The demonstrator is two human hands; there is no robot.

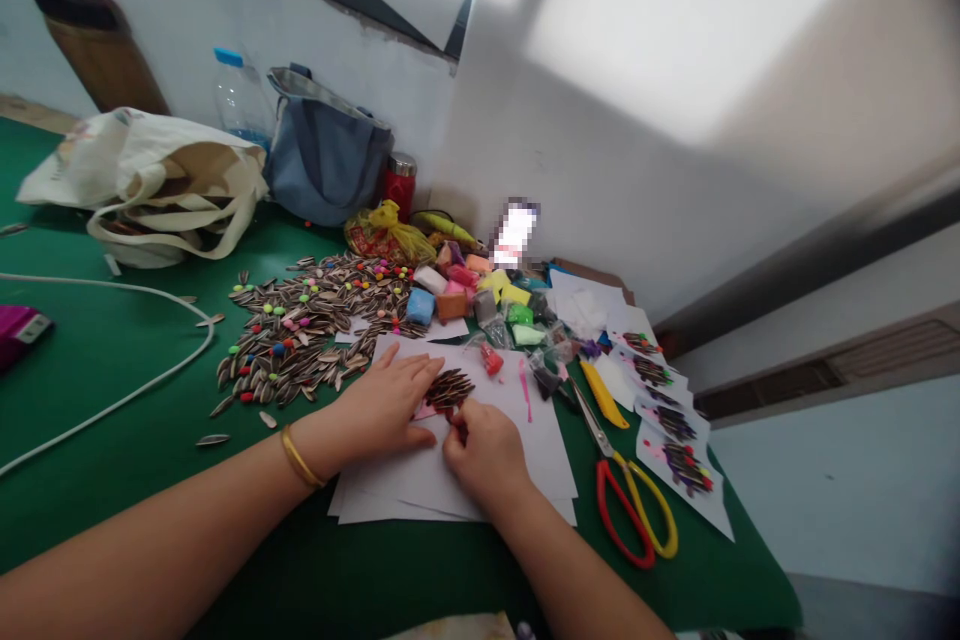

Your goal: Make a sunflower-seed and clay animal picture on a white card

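On a stack of white paper (pixel 405 490), several sunflower seeds (pixel 450 386) form a fan-like cluster with a pink patch (pixel 424 411) at its lower left. My left hand (pixel 384 412), a gold bangle on its wrist, lies flat on the sheet with fingers stretched, the tips beside the cluster. At the cluster's lower edge my right hand (pixel 491 450) is closed in a pinch; what its fingertips hold is hidden. A red clay lump (pixel 491 358) and a pink strip (pixel 525 390) lie farther up the same paper.
Left of the paper spreads a pile of seeds (pixel 322 320) mixed with coloured ones. Coloured clay blocks (pixel 452 306) sit behind. To the right lie scissors (pixel 626 510), a yellow cutter (pixel 604 395) and seed-decorated sheets (pixel 694 490). Bags (pixel 322 155) and a lit phone (pixel 516 232) stand near the wall.
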